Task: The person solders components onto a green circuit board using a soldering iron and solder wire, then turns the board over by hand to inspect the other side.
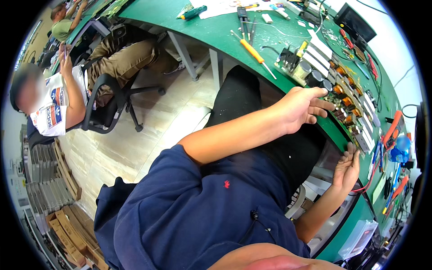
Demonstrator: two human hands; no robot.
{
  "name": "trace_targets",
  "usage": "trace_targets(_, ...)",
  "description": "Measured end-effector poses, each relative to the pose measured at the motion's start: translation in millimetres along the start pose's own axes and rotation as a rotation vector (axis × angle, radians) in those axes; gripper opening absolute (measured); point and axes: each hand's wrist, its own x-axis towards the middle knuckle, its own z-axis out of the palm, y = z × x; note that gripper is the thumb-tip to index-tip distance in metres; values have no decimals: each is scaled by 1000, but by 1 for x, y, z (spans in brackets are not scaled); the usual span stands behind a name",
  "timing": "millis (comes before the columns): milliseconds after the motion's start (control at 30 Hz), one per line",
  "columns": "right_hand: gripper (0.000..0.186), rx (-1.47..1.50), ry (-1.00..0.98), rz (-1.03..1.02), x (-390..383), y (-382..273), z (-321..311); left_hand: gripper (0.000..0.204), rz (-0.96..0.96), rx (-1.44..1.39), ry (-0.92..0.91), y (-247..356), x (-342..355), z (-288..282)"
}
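Note:
A circuit board (346,101) crowded with parts lies along the edge of the green workbench. It carries black cylindrical capacitors (314,78), copper-wound coils (347,101) and pale metal heat sinks (317,64). My left hand (300,108) reaches to the board's side, fingers stretched and apart, with a fingertip at the end capacitor. At the board's other end, my right hand (345,170) has its fingers bent around the corner, seemingly pinching it. An orange-handled screwdriver (252,51) rests on the bench beyond the board.
Pliers (394,123), coloured test leads (377,164) and a clear plastic box (358,238) lie on the right. A dark monitor (355,23) stands at the back. Another green-handled tool (193,12) lies farther off. A seated person (58,101) holds a phone at left, near stacked cartons (67,234).

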Motion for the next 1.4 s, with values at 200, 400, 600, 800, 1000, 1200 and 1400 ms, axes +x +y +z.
trace_targets(200, 46, -19, -87, -43, -17, -3, 8, 28, -44, -36, 3, -3, 7, 6)
trace_targets(400, 34, -99, -156, -128, -32, -3, 17, 33, -52, -163, -60, 7, 3, 9)
trace_targets(600, 29, -149, -145, -212, -42, -15, 20, 62, -221, -562, -272, 22, 0, 17)
trace_targets(800, 52, -78, -59, -343, -60, -24, 27, 68, 149, -46, -308, -33, -60, 60)
trace_targets(1000, 94, 572, -317, -397, -78, -44, 56, 102, 845, 874, -472, -101, -39, 56)
trace_targets(1200, 68, 148, -324, -535, -74, -14, 109, 92, 1029, 1215, -590, -107, -9, 98)
trace_targets(1400, 73, -467, -315, -1005, -61, -52, 104, 76, 591, 628, -579, -81, 13, 187)
